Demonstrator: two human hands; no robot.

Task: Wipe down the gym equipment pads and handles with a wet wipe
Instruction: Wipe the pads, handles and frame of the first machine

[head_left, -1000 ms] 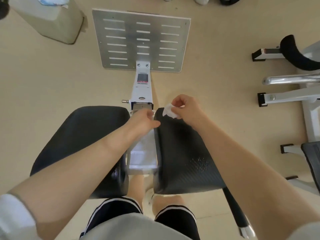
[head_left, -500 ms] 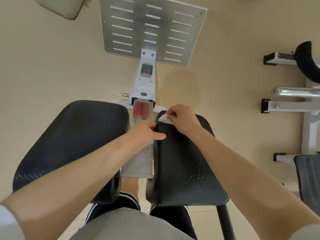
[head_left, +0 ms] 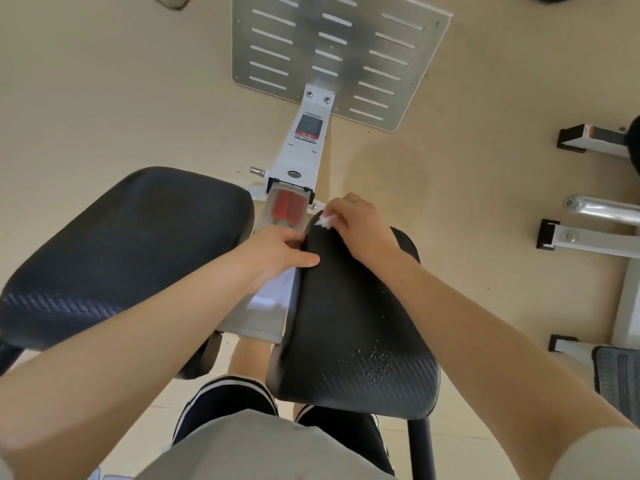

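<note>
Floor [head_left: 104, 98]: plain beige, took up most of the view, all the gym gear sat on it.
Footplate [head_left: 339, 53]: big slotted metal plate at the top, bolted onto the white frame bar [head_left: 304, 147] that ran down between the pads.
Left pad [head_left: 124, 251]: large black textured cushion on the left side, nobody was touching the top of it.
Right pad [head_left: 353, 334]: same kind of black cushion, tilted a bit, with a patch of little droplets near its lower end.
Other machine [head_left: 588, 230]: white and chrome bars off to the right, well apart from the pads.
Left hand [head_left: 277, 252]: sat in the gap between the two pads, thumb lying across the right pad's inner edge and fingers tucked under it, so it gripped that edge.
Right hand [head_left: 360, 225]: was up at the far top corner of the right pad, fingers bunched and pinching the wipe, ring showing on one finger.
Wet wipe [head_left: 325, 220]: small white scrunched wad, mostly hidden by the right hand's fingers, pressed right on the top edge of the right pad.
</note>
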